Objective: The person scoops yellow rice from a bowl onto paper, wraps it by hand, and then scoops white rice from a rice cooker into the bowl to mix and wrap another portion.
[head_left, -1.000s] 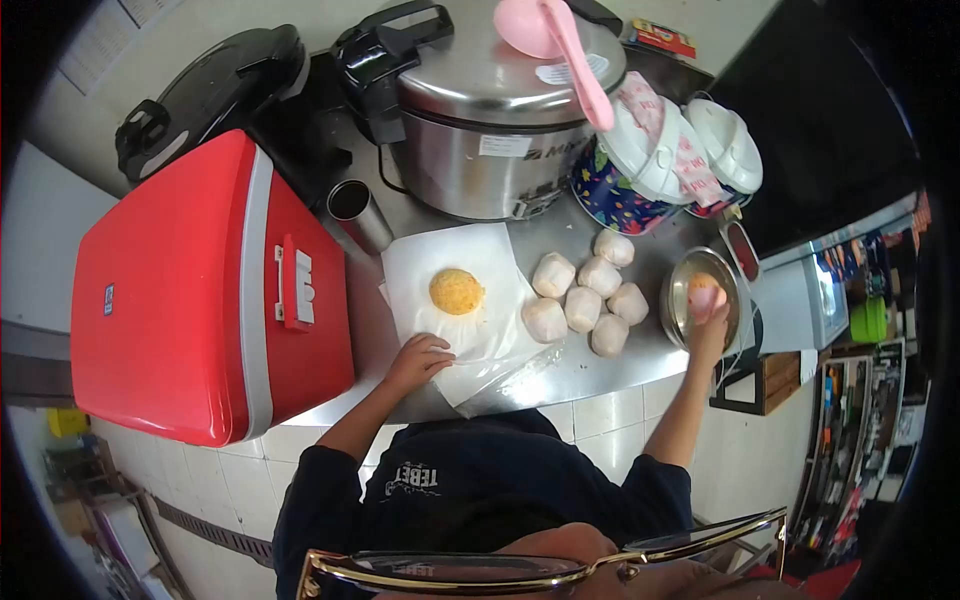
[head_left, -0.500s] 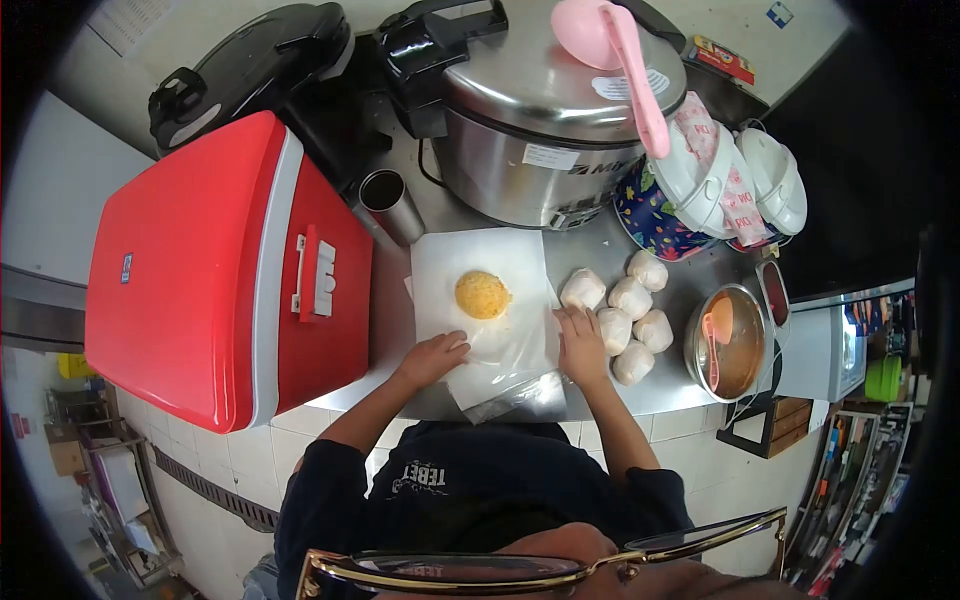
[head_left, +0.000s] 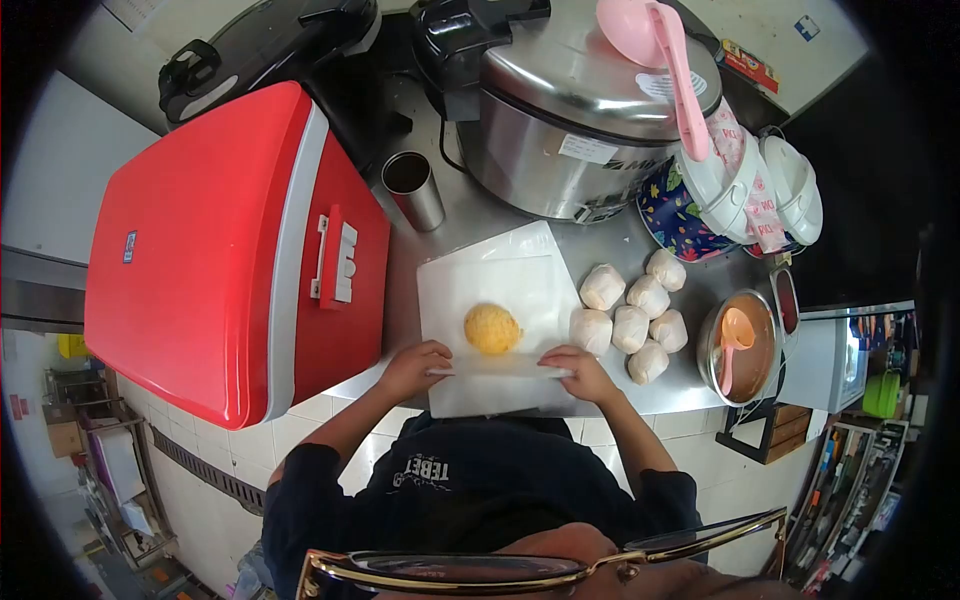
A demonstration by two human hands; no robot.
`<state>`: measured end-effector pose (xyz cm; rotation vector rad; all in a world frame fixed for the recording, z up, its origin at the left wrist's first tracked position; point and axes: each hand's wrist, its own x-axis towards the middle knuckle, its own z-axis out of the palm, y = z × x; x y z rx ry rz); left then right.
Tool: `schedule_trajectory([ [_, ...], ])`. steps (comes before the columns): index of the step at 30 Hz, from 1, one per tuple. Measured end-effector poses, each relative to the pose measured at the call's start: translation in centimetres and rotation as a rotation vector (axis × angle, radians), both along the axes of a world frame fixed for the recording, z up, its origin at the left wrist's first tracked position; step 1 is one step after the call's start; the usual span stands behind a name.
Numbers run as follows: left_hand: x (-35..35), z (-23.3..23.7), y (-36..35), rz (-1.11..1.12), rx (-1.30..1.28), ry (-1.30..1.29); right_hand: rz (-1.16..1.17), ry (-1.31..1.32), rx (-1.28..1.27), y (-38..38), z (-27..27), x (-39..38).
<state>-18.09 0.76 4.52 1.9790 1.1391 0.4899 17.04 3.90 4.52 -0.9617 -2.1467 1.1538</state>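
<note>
A rounded yellow mound, like rice (head_left: 493, 328), lies on white wrapping paper (head_left: 455, 285) spread over the steel counter. My left hand (head_left: 415, 368) pinches the left end of the paper's lifted near edge. At the right end, my right hand (head_left: 582, 372) pinches the same edge. The raised fold stands just in front of the mound and hides a little of its lower side. Right of the paper, near my right hand, sit several white wrapped balls (head_left: 630, 328).
A red cooler box (head_left: 200, 260) stands left, with a steel cup (head_left: 413, 190) beside it. Behind is a large rice cooker (head_left: 560, 130) with a pink ladle (head_left: 683, 90) on its lid. At right are a metal bowl (head_left: 711, 345) holding an orange scoop (head_left: 736, 330), and patterned lidded containers (head_left: 680, 220).
My hands have gone from resting beside the paper to gripping its near edge and lifting it. My right hand moved away from the wrapped balls, and one more shows there.
</note>
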Motion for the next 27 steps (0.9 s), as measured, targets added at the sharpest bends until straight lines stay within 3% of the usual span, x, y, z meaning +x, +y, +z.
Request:
schedule_trajectory([
  [1,0.0,-1.0,-0.2,0.0,-0.008,-0.002,0.0,-0.002,-0.008,0.0,-0.8,-0.2],
  [3,0.5,-3.2,-0.1,0.413,-0.144,-0.32,-0.274,-0.064,-0.39,0.3,-2.4,-0.7],
  [4,1.0,-3.6,0.2,0.414,-0.146,-0.322,-0.274,-0.067,-0.391,0.6,-2.8,-1.3],
  [6,2.4,-3.3,1.7,0.842,-0.516,-0.167,-0.614,-0.119,-0.368,1.3,-2.6,-4.1],
  [7,2.7,-3.4,1.9,0.841,-0.515,-0.168,-0.615,-0.119,-0.366,1.3,-3.0,-4.4],
  [9,3.2,-3.6,2.0,0.819,-0.164,0.084,-0.578,-0.444,-0.093,1.4,-3.3,-5.2],
  [10,3.3,-3.7,1.9,0.82,-0.161,0.081,-0.577,-0.444,-0.088,1.7,-3.4,-5.1],
  [12,3.8,-3.1,1.4,0.505,0.411,0.292,-0.608,-0.326,0.404,3.5,-0.4,-5.9],
  [13,4.4,-2.7,1.2,0.503,0.404,0.291,-0.592,-0.307,0.356,4.8,-1.0,-6.1],
  [15,6.1,-1.2,1.0,-0.084,0.403,0.237,-0.575,-0.294,0.3,7.3,-1.7,-6.8],
  [17,6.9,-1.0,0.2,-0.096,0.365,0.266,-0.449,-0.359,-0.095,9.1,-1.6,-8.1],
  [20,6.8,-1.0,0.4,-0.121,0.348,0.326,-0.337,-0.381,-0.17,9.7,-2.0,-9.2],
  [24,6.4,-1.0,0.6,-0.112,0.413,0.362,-0.235,-0.385,-0.159,10.6,-0.2,-9.0],
  [27,6.3,-0.9,1.5,-0.05,0.484,0.282,-0.113,-0.52,0.045,11.6,-0.1,-8.8],
])
